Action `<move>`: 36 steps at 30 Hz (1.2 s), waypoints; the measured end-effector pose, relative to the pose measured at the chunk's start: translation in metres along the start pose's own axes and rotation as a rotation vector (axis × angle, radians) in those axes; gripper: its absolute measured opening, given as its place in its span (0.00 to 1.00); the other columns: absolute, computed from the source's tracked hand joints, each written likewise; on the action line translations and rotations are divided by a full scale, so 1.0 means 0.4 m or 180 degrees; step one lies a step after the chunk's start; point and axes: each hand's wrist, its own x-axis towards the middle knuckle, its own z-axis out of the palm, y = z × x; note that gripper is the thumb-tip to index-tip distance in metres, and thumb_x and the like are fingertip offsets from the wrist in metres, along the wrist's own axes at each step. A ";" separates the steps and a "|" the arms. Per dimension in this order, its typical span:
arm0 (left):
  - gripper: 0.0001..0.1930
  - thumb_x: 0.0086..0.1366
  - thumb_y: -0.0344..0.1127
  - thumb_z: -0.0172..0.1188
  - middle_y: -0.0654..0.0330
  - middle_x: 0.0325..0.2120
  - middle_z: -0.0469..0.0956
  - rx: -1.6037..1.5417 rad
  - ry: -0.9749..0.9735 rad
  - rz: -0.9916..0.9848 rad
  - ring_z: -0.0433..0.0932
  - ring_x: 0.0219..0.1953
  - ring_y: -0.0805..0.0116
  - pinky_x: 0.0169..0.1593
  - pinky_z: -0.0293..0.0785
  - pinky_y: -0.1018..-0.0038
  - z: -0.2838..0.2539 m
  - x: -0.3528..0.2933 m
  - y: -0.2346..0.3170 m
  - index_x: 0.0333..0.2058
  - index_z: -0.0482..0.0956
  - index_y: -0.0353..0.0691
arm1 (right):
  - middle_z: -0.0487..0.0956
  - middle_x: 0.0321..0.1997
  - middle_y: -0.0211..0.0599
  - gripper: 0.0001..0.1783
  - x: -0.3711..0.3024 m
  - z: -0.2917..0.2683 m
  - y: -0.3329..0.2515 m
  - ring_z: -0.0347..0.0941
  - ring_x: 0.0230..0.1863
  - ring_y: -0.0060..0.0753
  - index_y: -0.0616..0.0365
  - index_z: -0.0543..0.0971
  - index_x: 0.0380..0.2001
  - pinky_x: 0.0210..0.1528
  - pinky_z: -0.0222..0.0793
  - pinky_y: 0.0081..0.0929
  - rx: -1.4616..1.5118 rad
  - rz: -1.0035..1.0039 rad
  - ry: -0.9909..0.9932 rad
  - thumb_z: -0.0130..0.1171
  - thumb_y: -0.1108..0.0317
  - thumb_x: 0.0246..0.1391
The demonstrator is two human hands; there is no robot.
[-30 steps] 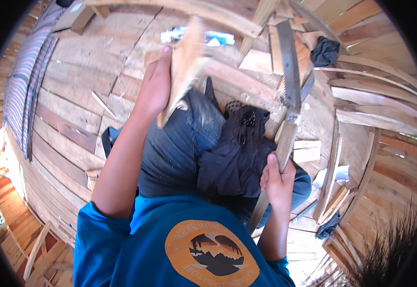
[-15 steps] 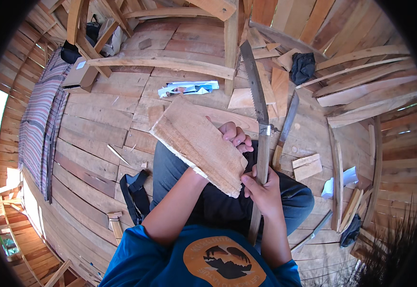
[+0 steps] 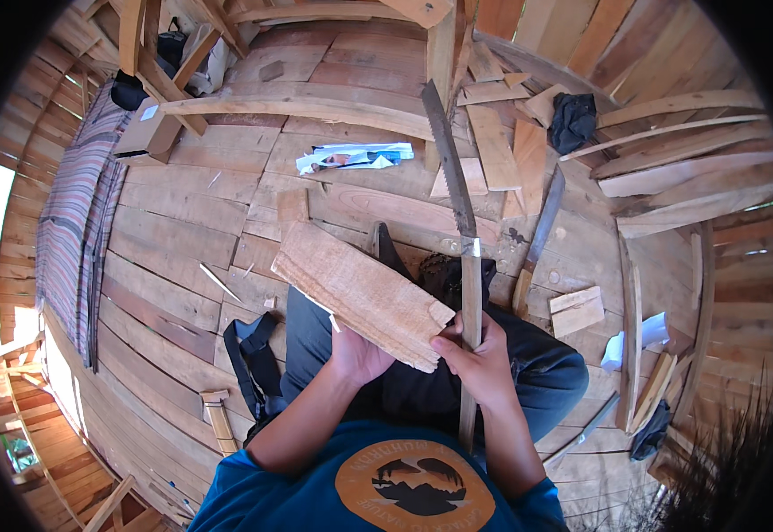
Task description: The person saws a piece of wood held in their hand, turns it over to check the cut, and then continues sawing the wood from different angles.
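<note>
A short, rough-edged wooden board (image 3: 360, 293) lies tilted above my lap. From below, my left hand (image 3: 357, 355) supports its near edge, the thumb showing and the other fingers hidden under the wood. My right hand (image 3: 482, 362) is closed round the long wooden handle of a saw (image 3: 450, 164), whose toothed blade points away from me. The right thumb and fingertips also touch the board's right-hand end, where a corner is notched.
A large knife (image 3: 542, 239) with a wooden handle lies on the plank floor at right, near a small wood block (image 3: 577, 310). Ahead are a crumpled packet (image 3: 355, 157) and wood offcuts (image 3: 493, 146). A dark strap (image 3: 253, 359) lies left, a cardboard box (image 3: 149, 133) farther off.
The board has turned and flattened, its far end dropping lower. My left fingers no longer show over its far edge; that hand is now underneath. The saw has shifted slightly left.
</note>
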 end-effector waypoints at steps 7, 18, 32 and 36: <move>0.42 0.66 0.70 0.35 0.48 0.56 0.70 0.0079 0.0103 0.0393 0.70 0.57 0.49 0.62 0.64 0.53 0.055 0.008 0.014 0.61 0.62 0.36 | 0.76 0.26 0.28 0.14 -0.005 0.043 0.011 0.69 0.26 0.11 0.56 0.69 0.30 0.28 0.65 0.14 0.0028 0.0348 -0.0020 0.67 0.75 0.52; 0.26 0.60 0.36 0.69 0.54 0.47 0.77 0.1485 0.0848 0.0973 0.79 0.44 0.66 0.47 0.78 0.69 0.130 0.031 -0.019 0.53 0.69 0.34 | 0.77 0.28 0.32 0.10 -0.026 0.014 -0.003 0.65 0.19 0.11 0.59 0.70 0.32 0.19 0.59 0.12 0.0047 0.0043 0.0186 0.64 0.74 0.55; 0.36 0.41 0.53 0.76 0.45 0.38 0.81 0.7816 0.1048 -0.0767 0.79 0.46 0.49 0.50 0.72 0.61 0.125 -0.025 0.365 0.45 0.78 0.34 | 0.77 0.29 0.38 0.15 -0.046 -0.034 -0.078 0.70 0.17 0.18 0.67 0.76 0.43 0.19 0.68 0.18 -0.0600 0.0167 -0.0149 0.48 0.65 0.67; 0.39 0.41 0.56 0.75 0.47 0.44 0.77 0.8051 0.1297 0.0356 0.74 0.52 0.50 0.56 0.65 0.58 0.083 -0.039 0.327 0.47 0.74 0.35 | 0.75 0.20 0.35 0.14 -0.039 -0.002 -0.111 0.73 0.18 0.21 0.66 0.77 0.44 0.20 0.67 0.22 -0.1557 0.0104 -0.0191 0.51 0.66 0.65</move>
